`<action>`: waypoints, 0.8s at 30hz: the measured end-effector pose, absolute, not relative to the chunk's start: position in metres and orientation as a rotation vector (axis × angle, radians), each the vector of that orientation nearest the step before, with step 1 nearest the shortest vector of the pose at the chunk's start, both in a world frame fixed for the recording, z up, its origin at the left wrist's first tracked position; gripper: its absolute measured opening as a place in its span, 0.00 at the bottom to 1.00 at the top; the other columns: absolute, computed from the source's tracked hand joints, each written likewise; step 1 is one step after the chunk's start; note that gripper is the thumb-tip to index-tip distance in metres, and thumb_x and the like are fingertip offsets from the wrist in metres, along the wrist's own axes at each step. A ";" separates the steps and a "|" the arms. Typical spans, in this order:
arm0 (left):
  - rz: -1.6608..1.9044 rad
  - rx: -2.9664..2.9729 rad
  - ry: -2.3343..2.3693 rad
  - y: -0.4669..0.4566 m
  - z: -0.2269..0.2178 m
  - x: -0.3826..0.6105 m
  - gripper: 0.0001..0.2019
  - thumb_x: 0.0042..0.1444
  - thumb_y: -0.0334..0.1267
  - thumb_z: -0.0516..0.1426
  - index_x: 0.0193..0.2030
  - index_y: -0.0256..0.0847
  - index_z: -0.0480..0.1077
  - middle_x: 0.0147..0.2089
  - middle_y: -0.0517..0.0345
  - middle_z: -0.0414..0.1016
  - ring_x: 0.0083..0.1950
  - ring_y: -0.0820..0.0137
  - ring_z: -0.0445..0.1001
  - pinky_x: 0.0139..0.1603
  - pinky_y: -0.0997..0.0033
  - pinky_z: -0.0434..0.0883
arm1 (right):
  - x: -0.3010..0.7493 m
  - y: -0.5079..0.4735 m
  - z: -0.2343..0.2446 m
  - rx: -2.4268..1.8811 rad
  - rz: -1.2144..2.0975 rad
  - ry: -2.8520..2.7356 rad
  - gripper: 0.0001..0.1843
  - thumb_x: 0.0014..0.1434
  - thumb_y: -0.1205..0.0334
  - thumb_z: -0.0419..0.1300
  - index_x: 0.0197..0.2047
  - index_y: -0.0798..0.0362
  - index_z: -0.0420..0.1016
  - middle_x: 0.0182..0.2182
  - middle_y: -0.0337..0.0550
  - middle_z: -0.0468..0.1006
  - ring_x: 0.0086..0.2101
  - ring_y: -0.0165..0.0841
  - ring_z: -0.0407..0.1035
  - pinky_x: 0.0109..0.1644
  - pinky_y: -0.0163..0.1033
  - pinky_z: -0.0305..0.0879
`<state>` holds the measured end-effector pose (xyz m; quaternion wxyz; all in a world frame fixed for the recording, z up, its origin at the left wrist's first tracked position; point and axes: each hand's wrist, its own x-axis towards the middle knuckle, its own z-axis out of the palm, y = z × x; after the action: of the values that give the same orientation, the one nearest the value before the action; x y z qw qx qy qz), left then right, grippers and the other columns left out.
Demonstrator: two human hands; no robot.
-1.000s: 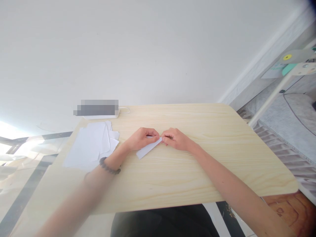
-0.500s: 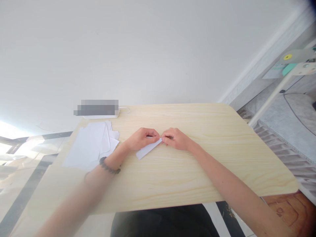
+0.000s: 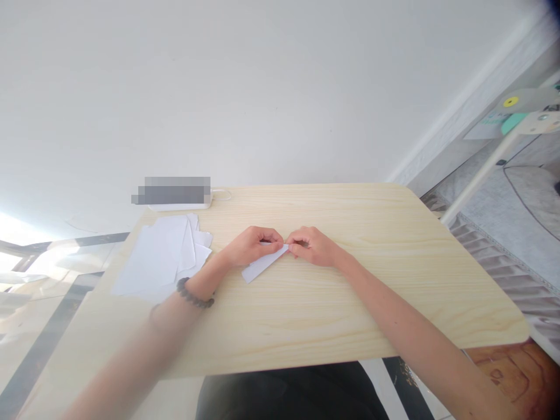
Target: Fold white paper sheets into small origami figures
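Observation:
A small folded white paper (image 3: 261, 265) lies on the light wooden table (image 3: 332, 303), its narrow end pointing toward the far right. My left hand (image 3: 252, 245) is curled over its far end, fingertips pinching the paper. My right hand (image 3: 311, 245) meets it from the right, fingers closed on the paper's tip. A dark bead bracelet (image 3: 194, 294) sits on my left wrist.
A loose pile of white paper sheets (image 3: 161, 256) lies at the table's left. A white flat device with a cable (image 3: 179, 205) rests at the far left edge by the wall. A white lamp stand (image 3: 485, 169) and grey sofa (image 3: 520, 204) are to the right.

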<state>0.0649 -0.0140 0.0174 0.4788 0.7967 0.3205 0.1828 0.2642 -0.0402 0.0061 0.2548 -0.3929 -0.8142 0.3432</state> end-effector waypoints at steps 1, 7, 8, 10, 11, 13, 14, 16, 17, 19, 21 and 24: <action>0.443 1.945 0.784 -0.014 0.017 0.065 0.12 0.53 0.42 0.51 0.34 0.37 0.70 0.34 0.57 0.73 0.34 0.72 0.69 0.35 0.75 0.64 | 0.264 -0.040 0.007 -1.068 0.941 -2.209 0.08 0.51 0.68 0.50 0.25 0.56 0.69 0.19 0.36 0.69 0.20 0.23 0.58 0.25 0.30 0.54; 0.455 1.942 0.761 -0.014 0.017 0.065 0.11 0.53 0.42 0.51 0.34 0.37 0.70 0.34 0.57 0.73 0.35 0.72 0.69 0.36 0.75 0.64 | 0.263 -0.041 0.008 -1.038 0.901 -2.212 0.10 0.53 0.63 0.51 0.24 0.56 0.68 0.19 0.36 0.68 0.21 0.24 0.58 0.26 0.30 0.54; 0.455 1.942 0.759 -0.014 0.017 0.065 0.11 0.53 0.42 0.51 0.34 0.37 0.70 0.34 0.57 0.73 0.35 0.72 0.69 0.36 0.75 0.64 | 0.263 -0.040 0.007 -1.037 0.877 -2.217 0.10 0.53 0.63 0.51 0.24 0.56 0.68 0.19 0.36 0.67 0.21 0.24 0.58 0.26 0.30 0.54; 0.452 1.944 0.762 -0.014 0.018 0.065 0.11 0.53 0.42 0.51 0.34 0.37 0.70 0.34 0.57 0.73 0.35 0.72 0.69 0.36 0.75 0.64 | 0.263 -0.040 0.006 -1.040 0.850 -2.223 0.10 0.53 0.64 0.50 0.23 0.55 0.67 0.18 0.35 0.67 0.21 0.23 0.57 0.26 0.30 0.53; 0.450 1.945 0.764 -0.014 0.018 0.065 0.11 0.53 0.42 0.51 0.34 0.37 0.70 0.34 0.57 0.73 0.35 0.72 0.69 0.35 0.75 0.64 | 0.263 -0.040 0.006 -1.043 0.852 -2.226 0.10 0.53 0.65 0.50 0.23 0.55 0.67 0.18 0.35 0.67 0.21 0.23 0.57 0.26 0.30 0.53; 0.448 1.949 0.771 -0.014 0.018 0.065 0.12 0.53 0.42 0.51 0.34 0.37 0.70 0.34 0.58 0.73 0.34 0.72 0.69 0.35 0.75 0.64 | 0.263 -0.040 0.006 -1.049 0.877 -2.228 0.09 0.52 0.66 0.50 0.23 0.55 0.67 0.18 0.35 0.67 0.21 0.23 0.57 0.25 0.30 0.53; 0.448 1.950 0.777 -0.014 0.018 0.065 0.12 0.53 0.42 0.51 0.34 0.37 0.70 0.34 0.58 0.73 0.34 0.73 0.69 0.35 0.76 0.64 | 0.263 -0.040 0.007 -1.052 0.894 -2.225 0.09 0.52 0.67 0.50 0.24 0.55 0.67 0.18 0.35 0.68 0.21 0.23 0.57 0.26 0.30 0.53; 0.452 1.951 0.790 -0.014 0.017 0.065 0.12 0.53 0.42 0.51 0.33 0.38 0.70 0.33 0.58 0.73 0.34 0.73 0.68 0.34 0.76 0.64 | 0.264 -0.040 0.008 -1.055 0.931 -2.218 0.09 0.52 0.68 0.49 0.25 0.55 0.68 0.19 0.36 0.68 0.21 0.24 0.58 0.26 0.30 0.54; 0.455 1.949 0.792 -0.014 0.017 0.065 0.12 0.53 0.42 0.51 0.33 0.38 0.71 0.33 0.58 0.73 0.34 0.73 0.68 0.35 0.76 0.64 | 0.263 -0.041 0.008 -1.054 0.944 -2.211 0.09 0.52 0.68 0.49 0.25 0.55 0.68 0.19 0.36 0.68 0.21 0.24 0.59 0.26 0.30 0.54; 0.461 1.942 0.787 -0.014 0.017 0.066 0.12 0.53 0.43 0.51 0.33 0.38 0.71 0.34 0.58 0.73 0.34 0.73 0.69 0.35 0.75 0.64 | 0.263 -0.041 0.009 -1.051 0.944 -2.199 0.09 0.53 0.65 0.50 0.25 0.55 0.68 0.19 0.36 0.68 0.22 0.24 0.58 0.27 0.30 0.54; 0.467 1.934 0.780 -0.015 0.018 0.066 0.12 0.53 0.43 0.51 0.33 0.38 0.71 0.34 0.58 0.73 0.35 0.72 0.69 0.36 0.75 0.64 | 0.262 -0.041 0.008 -1.047 0.912 -2.194 0.10 0.53 0.63 0.51 0.24 0.56 0.68 0.19 0.36 0.67 0.22 0.24 0.58 0.26 0.30 0.54; 0.494 1.927 0.821 -0.017 0.019 0.067 0.12 0.53 0.43 0.51 0.34 0.38 0.70 0.34 0.58 0.72 0.34 0.73 0.68 0.34 0.75 0.64 | 0.261 -0.042 0.007 -1.075 0.825 -2.150 0.10 0.53 0.63 0.50 0.24 0.55 0.67 0.18 0.35 0.66 0.21 0.24 0.57 0.26 0.30 0.53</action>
<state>0.0670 -0.0166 0.0192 0.4749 0.7879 0.3359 0.2020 0.2612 -0.0415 0.0067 0.2957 -0.4040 -0.8082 0.3102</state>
